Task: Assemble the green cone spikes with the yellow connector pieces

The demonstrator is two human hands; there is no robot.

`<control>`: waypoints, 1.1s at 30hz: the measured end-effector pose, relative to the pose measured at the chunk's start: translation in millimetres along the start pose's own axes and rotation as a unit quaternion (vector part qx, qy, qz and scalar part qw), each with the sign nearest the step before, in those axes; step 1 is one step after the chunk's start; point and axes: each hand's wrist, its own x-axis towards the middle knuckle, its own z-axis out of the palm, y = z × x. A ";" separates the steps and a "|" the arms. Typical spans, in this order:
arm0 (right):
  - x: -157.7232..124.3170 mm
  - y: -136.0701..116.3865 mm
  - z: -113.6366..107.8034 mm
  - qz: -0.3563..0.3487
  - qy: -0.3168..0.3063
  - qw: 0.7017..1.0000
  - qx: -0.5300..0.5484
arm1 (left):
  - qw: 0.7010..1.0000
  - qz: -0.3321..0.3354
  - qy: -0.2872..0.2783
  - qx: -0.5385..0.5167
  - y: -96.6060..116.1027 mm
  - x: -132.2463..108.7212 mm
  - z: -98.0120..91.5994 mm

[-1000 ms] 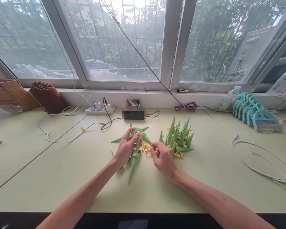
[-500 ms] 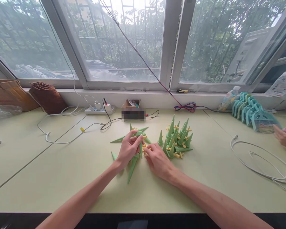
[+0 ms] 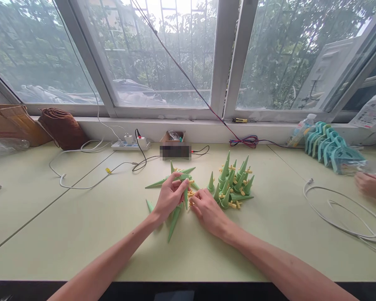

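Note:
A green plastic cone (image 3: 186, 200) points tip down in my left hand (image 3: 167, 196), its wide end hidden by the curled fingers. Beside that end shows a small yellow plastic piece (image 3: 191, 181). My right hand (image 3: 209, 212) is closed, thumb and fingertips together at a little heap of yellow pieces (image 3: 191, 193); what lies between them is hidden. Around my left hand lie several loose green cones (image 3: 174, 223) on their sides. To the right of my hands stands a cluster of green cones (image 3: 230, 179), mostly upright, with yellow pieces at their bases.
Behind my hands sits a small open cardboard box (image 3: 173, 137). A power strip (image 3: 130, 145) with cables is at the back left. White cable (image 3: 332, 196) coils at the right, near another person's hand (image 3: 371, 186) and a row of teal plastic frames (image 3: 327, 144).
My hands stay almost in place, with the held cone shifted very slightly. At the far right, the other person's hand has moved a little to the left.

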 end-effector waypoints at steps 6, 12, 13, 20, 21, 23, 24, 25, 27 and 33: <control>-0.4 0.1 1.3 0.004 0.003 1.000 0.008 | 1.000 0.003 0.005 0.002 -0.7 0.1 0.3; 1.3 -0.6 -0.8 0.017 0.012 1.000 0.014 | 1.000 0.012 0.015 0.008 -2.6 0.2 0.5; 1.6 -0.7 -1.2 0.022 0.021 0.999 0.019 | 1.000 0.015 0.019 0.011 -2.6 0.1 0.7; 2.5 -2.7 -4.3 0.044 0.118 0.988 0.093 | 0.999 0.025 0.040 0.022 -1.4 -0.6 1.6; 2.5 -2.9 -4.6 0.047 0.134 0.985 0.100 | 0.999 0.026 0.041 0.025 -1.6 -0.6 1.6; 2.2 -3.4 -4.7 0.054 0.158 0.979 0.113 | 0.998 0.029 0.040 0.033 -2.3 -0.6 1.4; 2.1 -3.7 -4.6 0.058 0.167 0.977 0.118 | 0.998 0.031 0.039 0.037 -2.7 -0.6 1.2; 2.1 -4.0 -4.6 0.061 0.175 0.975 0.124 | 0.998 0.033 0.039 0.042 -3.1 -0.6 1.0; 2.2 -4.9 -4.6 0.063 0.190 0.971 0.133 | 0.997 0.038 0.038 0.049 -3.6 -0.6 0.6; 2.7 -7.9 -7.2 0.070 0.222 0.964 0.132 | 0.996 0.047 0.022 0.070 -2.5 -1.9 0.2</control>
